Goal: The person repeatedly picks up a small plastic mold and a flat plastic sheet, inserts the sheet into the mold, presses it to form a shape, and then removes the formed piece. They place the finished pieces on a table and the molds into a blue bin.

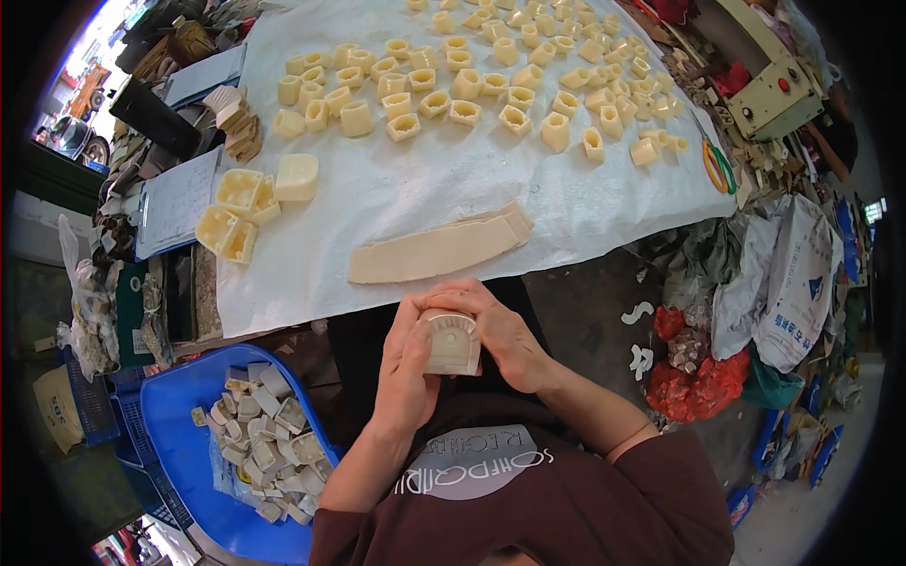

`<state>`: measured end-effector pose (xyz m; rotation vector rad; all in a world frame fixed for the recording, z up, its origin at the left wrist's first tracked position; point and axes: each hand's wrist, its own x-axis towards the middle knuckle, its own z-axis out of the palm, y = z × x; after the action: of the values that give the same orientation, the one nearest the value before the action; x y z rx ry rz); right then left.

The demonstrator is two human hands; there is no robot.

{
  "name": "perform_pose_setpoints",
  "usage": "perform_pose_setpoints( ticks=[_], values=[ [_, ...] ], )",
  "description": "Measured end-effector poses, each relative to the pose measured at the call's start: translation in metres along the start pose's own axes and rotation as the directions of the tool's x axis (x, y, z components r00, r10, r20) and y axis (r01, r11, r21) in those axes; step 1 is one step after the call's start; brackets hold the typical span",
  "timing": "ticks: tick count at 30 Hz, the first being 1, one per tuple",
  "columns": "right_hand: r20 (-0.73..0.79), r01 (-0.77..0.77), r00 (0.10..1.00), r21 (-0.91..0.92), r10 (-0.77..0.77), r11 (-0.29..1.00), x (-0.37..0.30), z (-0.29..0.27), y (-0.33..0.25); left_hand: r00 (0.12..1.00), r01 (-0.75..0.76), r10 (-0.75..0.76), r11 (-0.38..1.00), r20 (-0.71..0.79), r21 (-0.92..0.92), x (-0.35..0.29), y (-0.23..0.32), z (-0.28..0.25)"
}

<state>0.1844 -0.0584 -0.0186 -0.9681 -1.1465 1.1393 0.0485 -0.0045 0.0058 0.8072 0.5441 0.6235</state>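
Observation:
My left hand (408, 357) and my right hand (508, 341) are closed around a cream arched block (454, 343), close to my body and just off the table's near edge. Its upward face has a recess with a row of notches along the curved rim and a small round mark inside. Fingers from both hands meet over its far end, so that end is hidden. Just beyond my hands lies a long, slightly curved stack of beige strips (439, 247) on the table.
A white sheet (311, 222) covers the table, with many pale yellow hollow pieces (464, 85) spread over its far part. Larger yellow pieces (241, 193) sit at left. A blue tub (175, 415) of cream blocks stands lower left. Scissors (717, 168) lie right, above bags (698, 382).

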Motion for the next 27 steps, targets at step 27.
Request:
perform_pose_setpoints(
  ticks=[27],
  values=[
    [-0.015, 0.07, 0.997, -0.168, -0.073, 0.983, 0.014, 0.014, -0.005, 0.781, -0.573, 0.535, 0.407, 0.323, 0.711, -0.005, 0.011, -0.045]
  ],
)
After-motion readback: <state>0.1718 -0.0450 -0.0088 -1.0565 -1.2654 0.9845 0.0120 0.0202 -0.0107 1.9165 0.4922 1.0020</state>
